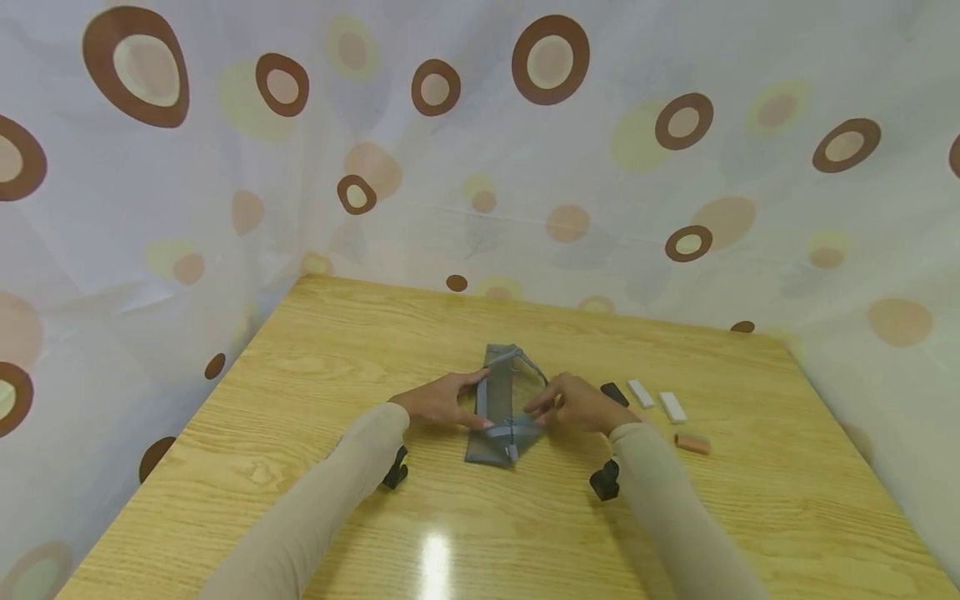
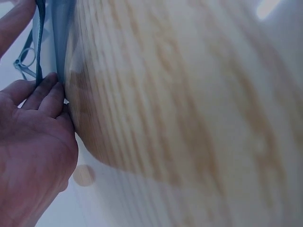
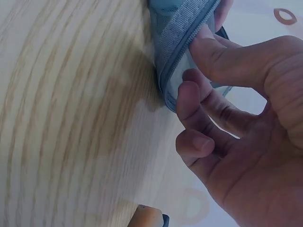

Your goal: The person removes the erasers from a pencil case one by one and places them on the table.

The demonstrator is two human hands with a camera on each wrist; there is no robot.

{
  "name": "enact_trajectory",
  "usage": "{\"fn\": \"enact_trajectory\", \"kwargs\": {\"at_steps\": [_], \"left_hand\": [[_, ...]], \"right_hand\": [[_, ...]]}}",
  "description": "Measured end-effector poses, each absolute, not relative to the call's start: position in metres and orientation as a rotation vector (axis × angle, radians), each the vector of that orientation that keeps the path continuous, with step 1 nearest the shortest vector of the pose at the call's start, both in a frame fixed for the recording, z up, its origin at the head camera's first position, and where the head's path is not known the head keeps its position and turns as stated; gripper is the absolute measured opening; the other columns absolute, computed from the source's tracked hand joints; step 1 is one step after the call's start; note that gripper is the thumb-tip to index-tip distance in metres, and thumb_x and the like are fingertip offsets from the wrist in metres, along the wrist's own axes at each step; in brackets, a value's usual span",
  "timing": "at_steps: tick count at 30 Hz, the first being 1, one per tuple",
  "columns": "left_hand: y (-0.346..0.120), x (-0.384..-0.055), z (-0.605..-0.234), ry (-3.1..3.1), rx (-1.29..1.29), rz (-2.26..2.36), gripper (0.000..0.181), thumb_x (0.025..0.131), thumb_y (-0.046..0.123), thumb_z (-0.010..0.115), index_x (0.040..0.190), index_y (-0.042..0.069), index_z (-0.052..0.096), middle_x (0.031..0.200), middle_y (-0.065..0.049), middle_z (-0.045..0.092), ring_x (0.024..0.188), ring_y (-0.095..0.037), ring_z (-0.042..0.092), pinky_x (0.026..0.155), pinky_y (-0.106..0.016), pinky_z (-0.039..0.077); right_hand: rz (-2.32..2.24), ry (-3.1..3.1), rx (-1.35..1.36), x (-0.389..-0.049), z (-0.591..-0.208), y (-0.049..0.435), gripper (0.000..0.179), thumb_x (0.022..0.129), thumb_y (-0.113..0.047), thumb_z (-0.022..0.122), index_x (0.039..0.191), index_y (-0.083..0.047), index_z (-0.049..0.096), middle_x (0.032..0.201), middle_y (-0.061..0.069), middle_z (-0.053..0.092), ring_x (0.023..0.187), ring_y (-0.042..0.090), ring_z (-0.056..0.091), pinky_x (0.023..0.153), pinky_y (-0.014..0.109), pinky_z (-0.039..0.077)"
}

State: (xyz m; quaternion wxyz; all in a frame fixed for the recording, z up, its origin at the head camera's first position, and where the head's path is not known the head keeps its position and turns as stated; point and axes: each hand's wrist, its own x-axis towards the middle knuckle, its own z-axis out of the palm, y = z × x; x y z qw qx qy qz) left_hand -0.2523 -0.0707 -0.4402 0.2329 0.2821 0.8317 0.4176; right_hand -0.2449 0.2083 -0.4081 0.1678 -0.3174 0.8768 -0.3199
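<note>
A grey-blue mesh zipper pouch (image 1: 495, 398) lies on the wooden table between both hands, its zipper side spread apart. My left hand (image 1: 442, 400) holds the pouch at its left side, thumb near the front zipper edge and fingers farther back. In the left wrist view, the fingertips of that hand (image 2: 40, 127) are against the pouch's edge (image 2: 61, 38). From the right, my right hand (image 1: 577, 404) pinches the zipper edge. The right wrist view shows its thumb lying along the zipper (image 3: 189, 42), with the other fingers bent beneath.
Right of the right hand lie a black block (image 1: 615, 394), two white blocks (image 1: 641, 393) and an orange-brown cylinder (image 1: 692, 443). A patterned curtain (image 1: 495, 167) hangs behind and beside the wooden table (image 1: 360, 333).
</note>
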Motion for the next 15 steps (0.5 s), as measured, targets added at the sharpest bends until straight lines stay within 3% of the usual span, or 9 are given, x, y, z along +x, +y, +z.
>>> {"fn": "enact_trajectory", "kwargs": {"at_steps": [6,15], "left_hand": [[-0.0700,-0.2534,-0.4412,2.297,0.776,1.143,0.099,0.090,0.030,0.080,0.163,0.009,0.016,0.167,-0.016,0.017,0.154,-0.032,0.016,0.124,-0.047,0.018],[-0.0696,-0.2503,-0.4386,2.292,0.775,1.144,0.099,0.090,0.029,0.079,0.163,0.008,0.016,0.167,-0.017,0.016,0.153,-0.034,0.016,0.124,-0.049,0.018]], "right_hand": [[-0.889,2.526,-0.836,-0.2445,-0.4117,0.2032,0.023,0.084,0.007,0.075,0.106,0.001,0.078,0.106,0.010,0.073,0.099,0.028,0.067,0.089,0.043,0.059],[-0.873,2.562,-0.822,-0.2405,-0.4120,0.1997,0.021,0.085,0.008,0.075,0.103,0.000,0.079,0.111,0.011,0.074,0.103,0.031,0.067,0.090,0.044,0.058]]}}
